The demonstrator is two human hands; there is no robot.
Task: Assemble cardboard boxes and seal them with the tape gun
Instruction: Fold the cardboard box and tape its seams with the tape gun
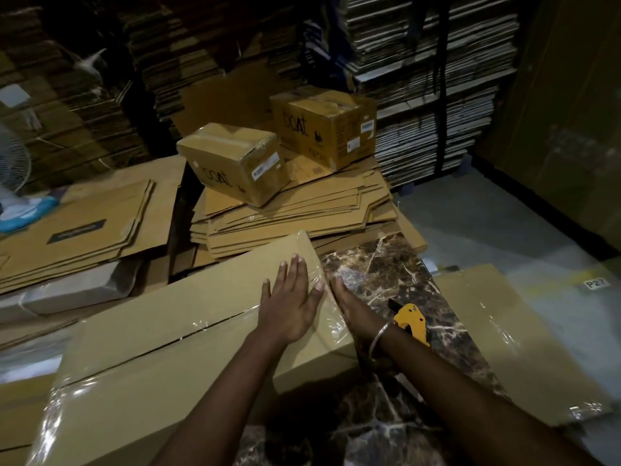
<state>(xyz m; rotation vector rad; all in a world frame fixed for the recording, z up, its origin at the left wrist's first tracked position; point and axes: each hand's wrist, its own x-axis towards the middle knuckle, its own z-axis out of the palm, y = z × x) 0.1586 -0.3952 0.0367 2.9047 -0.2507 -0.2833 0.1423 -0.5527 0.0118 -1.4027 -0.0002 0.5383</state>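
A long cardboard box [161, 334] lies across a dark marble table [386, 264], its top seam covered with clear tape. My left hand [290, 302] lies flat with straight fingers on the box's top near its right end. My right hand [349, 304] presses flat against the box's right end face, over the shiny tape that wraps down there. A yellow tape gun [411, 322] lies on the marble just right of my right wrist, held by neither hand.
Two taped brown boxes [235, 163] [324, 126] sit on a pile of flattened cartons [295, 210] behind the table. More flat cardboard [84, 223] lies at left, a taped sheet [514, 341] at right. Tall stacks of cartons fill the background; a fan [13, 163] stands far left.
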